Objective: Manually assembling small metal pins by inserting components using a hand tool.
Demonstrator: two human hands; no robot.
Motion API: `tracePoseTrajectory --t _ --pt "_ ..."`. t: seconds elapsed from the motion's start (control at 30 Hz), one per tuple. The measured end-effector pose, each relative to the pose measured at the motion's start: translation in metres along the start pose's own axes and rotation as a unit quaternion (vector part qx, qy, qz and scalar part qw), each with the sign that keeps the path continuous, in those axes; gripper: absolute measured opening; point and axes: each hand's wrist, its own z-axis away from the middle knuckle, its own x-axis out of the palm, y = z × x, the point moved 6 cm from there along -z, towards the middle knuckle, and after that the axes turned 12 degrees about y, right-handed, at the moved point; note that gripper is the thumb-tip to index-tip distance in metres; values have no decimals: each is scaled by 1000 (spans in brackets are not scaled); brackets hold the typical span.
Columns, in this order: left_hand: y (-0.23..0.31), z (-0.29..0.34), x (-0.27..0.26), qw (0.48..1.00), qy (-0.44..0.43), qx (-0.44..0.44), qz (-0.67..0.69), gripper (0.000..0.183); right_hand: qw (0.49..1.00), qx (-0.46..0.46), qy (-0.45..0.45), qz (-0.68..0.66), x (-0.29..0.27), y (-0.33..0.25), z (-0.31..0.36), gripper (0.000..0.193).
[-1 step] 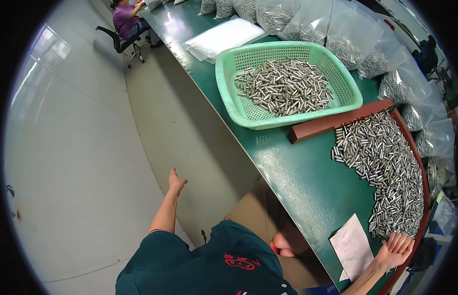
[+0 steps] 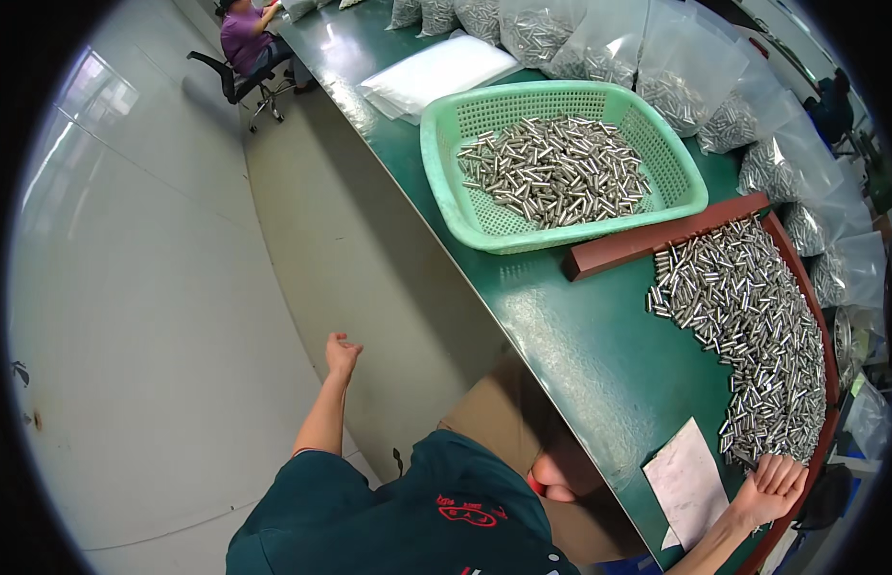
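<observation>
My left hand [image 2: 343, 356] hangs over the floor, away from the table, with its fingers loosely bent and apart and nothing in them. At the near right of the green table, my right hand [image 2: 772, 490] is closed, fingers curled, against the near end of a wide heap of short metal pins [image 2: 743, 326]. A small dark tip [image 2: 744, 463] shows beside its fingers; what the hand holds is hidden. Left of that wrist lies a stained sheet of paper [image 2: 686, 482].
A green perforated basket [image 2: 446, 206] holds more pins. Reddish-brown bars [image 2: 618, 251] border the heap. Several clear bags of pins [image 2: 672, 96] line the table's far side. White plastic sheets [image 2: 436, 75] lie behind the basket. A person in purple [image 2: 243, 40] sits at the far left.
My left hand has shifted slightly and its fingers are bent a little more. The right hand and the pins look unchanged.
</observation>
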Motion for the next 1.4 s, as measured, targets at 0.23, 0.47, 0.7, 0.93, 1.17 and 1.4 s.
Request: tracePoseTrajectory --t 0.23,0.47,0.7,0.93,1.17,1.4 --pt "2 18 5 968 -205 -143 2 47 1000 -8 12 20 -2 -3 1 41" --pt "73 -27 -27 997 -61 7 43 34 999 -7 21 32 -1 -1 0 41" --pt "300 -142 -146 939 90 195 267 11 1000 -1 4 26 -1 -1 2 40" --pt "477 -144 -212 795 43 557 235 10 999 -2 13 30 -5 -2 0 39" --pt "519 -142 -145 730 -252 616 157 10 1000 14 7 27 -2 0 -2 39" --pt "527 -130 -124 713 -363 586 129 14 999 16 12 27 -5 -1 -3 39"
